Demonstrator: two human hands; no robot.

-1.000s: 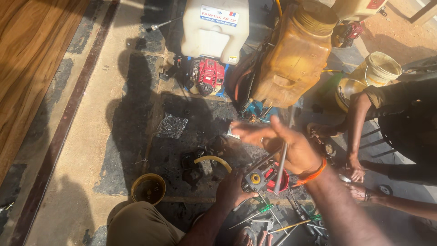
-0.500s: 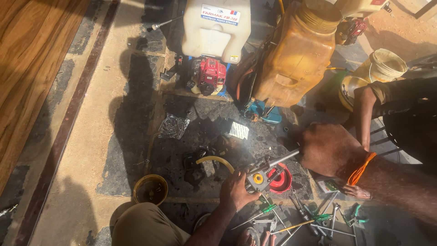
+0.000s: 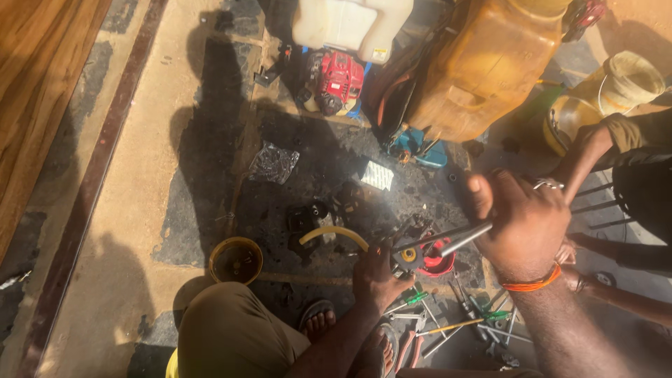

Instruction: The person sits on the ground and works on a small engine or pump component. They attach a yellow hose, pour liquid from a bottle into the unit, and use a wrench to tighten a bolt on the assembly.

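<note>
My left hand [image 3: 374, 280] grips a small grey engine part [image 3: 409, 257] with a yellow centre, held against a red piece [image 3: 437, 260] just above the ground. My right hand [image 3: 521, 224], with an orange band at the wrist, is closed around a long metal socket wrench [image 3: 455, 241]. The wrench's far end sits on the part. A curved yellow hose [image 3: 336, 234] lies just left of the part. My knee in brown trousers [image 3: 231, 336] and my bare foot [image 3: 322, 322] are below.
Loose screwdrivers and tools [image 3: 448, 322] lie under my hands. A yellow tin [image 3: 236, 260] stands at the left. Behind are a red engine [image 3: 339, 80], a white tank [image 3: 350, 24] and an amber jerrycan [image 3: 483, 66]. Another person's arm [image 3: 588, 150] reaches in at the right.
My right hand was open above the part; it has since turned over and closed on the metal wrench. My left hand has stayed on the engine part.
</note>
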